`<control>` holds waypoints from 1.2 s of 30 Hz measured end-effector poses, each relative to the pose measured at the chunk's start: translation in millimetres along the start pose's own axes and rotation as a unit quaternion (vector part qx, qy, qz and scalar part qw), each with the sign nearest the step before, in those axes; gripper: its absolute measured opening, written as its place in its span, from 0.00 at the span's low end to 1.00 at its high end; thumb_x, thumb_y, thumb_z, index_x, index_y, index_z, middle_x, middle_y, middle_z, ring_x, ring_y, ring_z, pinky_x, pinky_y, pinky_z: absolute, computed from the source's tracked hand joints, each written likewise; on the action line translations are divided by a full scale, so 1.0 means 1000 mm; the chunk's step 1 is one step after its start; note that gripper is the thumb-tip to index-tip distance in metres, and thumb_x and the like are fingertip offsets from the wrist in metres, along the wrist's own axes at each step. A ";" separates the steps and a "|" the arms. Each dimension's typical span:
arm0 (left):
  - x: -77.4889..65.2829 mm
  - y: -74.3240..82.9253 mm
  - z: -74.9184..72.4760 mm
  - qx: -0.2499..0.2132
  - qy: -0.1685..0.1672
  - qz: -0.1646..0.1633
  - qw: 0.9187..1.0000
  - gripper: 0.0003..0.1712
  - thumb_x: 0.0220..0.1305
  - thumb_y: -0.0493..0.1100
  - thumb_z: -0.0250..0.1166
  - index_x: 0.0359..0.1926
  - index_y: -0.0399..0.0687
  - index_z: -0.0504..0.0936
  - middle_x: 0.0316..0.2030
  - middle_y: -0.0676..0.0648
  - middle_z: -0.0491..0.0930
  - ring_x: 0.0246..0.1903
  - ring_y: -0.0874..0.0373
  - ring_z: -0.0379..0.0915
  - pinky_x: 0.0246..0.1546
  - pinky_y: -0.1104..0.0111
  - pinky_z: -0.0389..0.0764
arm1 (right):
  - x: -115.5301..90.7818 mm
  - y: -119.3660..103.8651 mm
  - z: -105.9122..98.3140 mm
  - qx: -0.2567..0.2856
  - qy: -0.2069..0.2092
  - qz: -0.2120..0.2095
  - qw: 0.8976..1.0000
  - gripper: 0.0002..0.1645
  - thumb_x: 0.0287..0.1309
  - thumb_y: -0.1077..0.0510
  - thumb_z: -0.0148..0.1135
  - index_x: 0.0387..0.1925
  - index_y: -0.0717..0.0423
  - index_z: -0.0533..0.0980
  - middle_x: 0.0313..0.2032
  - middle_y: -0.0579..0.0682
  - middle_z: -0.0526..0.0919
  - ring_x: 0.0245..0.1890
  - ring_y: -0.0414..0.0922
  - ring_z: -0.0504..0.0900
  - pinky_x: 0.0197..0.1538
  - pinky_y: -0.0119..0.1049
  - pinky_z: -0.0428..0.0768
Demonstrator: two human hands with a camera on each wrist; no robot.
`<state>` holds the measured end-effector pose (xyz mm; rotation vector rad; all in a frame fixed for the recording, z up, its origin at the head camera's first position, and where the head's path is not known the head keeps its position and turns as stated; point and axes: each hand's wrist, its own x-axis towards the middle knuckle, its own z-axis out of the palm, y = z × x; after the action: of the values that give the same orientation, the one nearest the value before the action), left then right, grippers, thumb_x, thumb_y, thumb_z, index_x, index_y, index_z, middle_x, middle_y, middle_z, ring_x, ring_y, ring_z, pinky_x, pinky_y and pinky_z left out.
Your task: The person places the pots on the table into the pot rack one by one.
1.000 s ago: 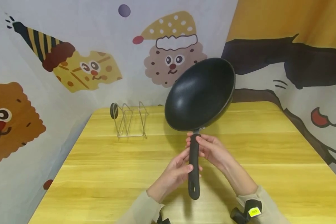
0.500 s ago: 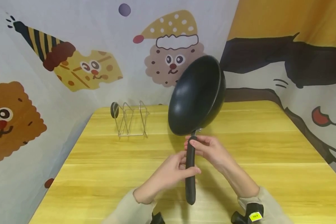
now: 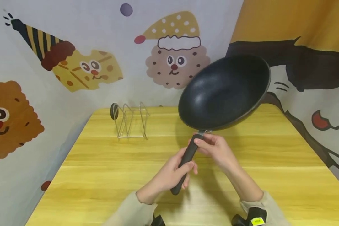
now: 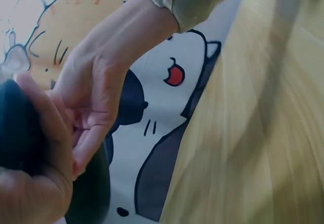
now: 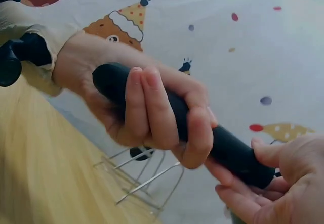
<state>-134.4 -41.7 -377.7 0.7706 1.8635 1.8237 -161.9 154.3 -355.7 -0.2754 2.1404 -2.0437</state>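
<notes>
Cartoon-printed cloth walls close in around the yellow wooden surface (image 3: 107,175) that I am looking down on, with a biscuit face in a spotted hat on the far wall. Toward the back left of the surface stands a wire rack (image 3: 130,121), its slots holding nothing that I can make out, with a small dark round piece at its left end. I hold a black pan (image 3: 224,92) up in the air above the surface, tilted so its dark inside faces me, and I see nothing lying in its bowl. Its black handle (image 3: 185,161) slants down and to the left from the bowl toward me. My left hand (image 3: 169,175) wraps the lower part of the handle, fingers curled right round it, as the right wrist view shows plainly. My right hand (image 3: 214,149) sits higher up, just under the bowl, pinching the handle near its metal joint with thumb and fingertips. Both sleeves are pale beige, and the two hands lie close together along the handle.
</notes>
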 end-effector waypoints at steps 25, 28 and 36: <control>-0.001 -0.015 -0.015 -0.099 -0.014 0.105 0.989 0.21 0.79 0.40 0.42 0.68 0.39 0.58 0.27 0.51 0.72 0.20 0.68 0.72 0.19 0.72 0.78 | 0.009 -0.006 0.042 0.074 -0.014 -0.041 0.996 0.22 0.71 0.59 0.56 0.60 0.69 0.69 0.38 0.41 0.86 0.47 0.41 0.85 0.58 0.30 0.81; -0.006 -0.004 -0.025 0.010 0.011 0.036 0.999 0.24 0.78 0.45 0.49 0.69 0.40 0.65 0.37 0.41 0.80 0.32 0.60 0.79 0.35 0.67 0.83 | 0.011 -0.006 0.042 0.028 0.006 -0.049 0.998 0.21 0.71 0.57 0.57 0.57 0.68 0.72 0.38 0.45 0.86 0.44 0.42 0.85 0.57 0.35 0.81; -0.009 0.004 -0.030 0.145 0.077 -0.068 0.984 0.22 0.69 0.48 0.64 0.59 0.42 0.80 0.48 0.42 0.88 0.48 0.51 0.86 0.48 0.64 0.86 | 0.017 0.004 0.044 -0.078 0.030 -0.059 0.995 0.20 0.68 0.55 0.61 0.54 0.66 0.75 0.41 0.61 0.87 0.45 0.47 0.87 0.58 0.45 0.82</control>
<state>-146.4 -70.8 -372.5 0.5907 2.2559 1.5870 -167.0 107.5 -361.9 -0.3740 2.3786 -1.9702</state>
